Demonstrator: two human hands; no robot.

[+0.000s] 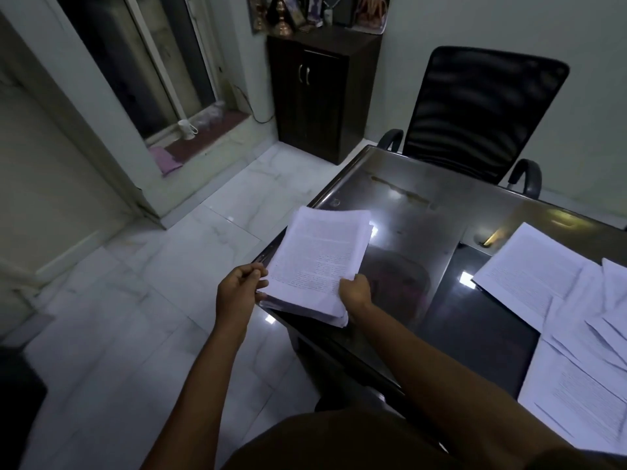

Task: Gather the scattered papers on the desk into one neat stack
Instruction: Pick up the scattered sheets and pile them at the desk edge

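Left hand (239, 286): fingers curled in tight, thumb and fingertips pinching the stack (319, 259) at its 8 o'clock edge. Right hand (354, 293): grips the stack's 5 o'clock corner, thumb on the top sheet, the other fingers tucked beneath and hidden, so their spread cannot be told. Stack sits between the two hands over the desk (441, 232) corner nearest the person, its 9 o'clock side hanging past the desk edge above the floor (152, 317). Cannot tell whether it rests on the glossy top or is held just clear of it. Sheets are white with printed lines, not squared: edges fan out at the 1 o'clock corner and along the near edge, where lower sheets stick out. Print is too blurred to read. Loose papers (559, 317) lie overlapped on the desk at 3 to 4 o'clock of the stack, well apart from it, and are cut off by the frame edge. Chair (481, 110) stands behind the desk at 1 o'clock. Dark cabinet (319, 93) is at 12 o'clock, with small items on top too dim to make out. Mug (186, 129) is on the window sill at 10 o'clock. Room is dim and the desk top shows glare spots.
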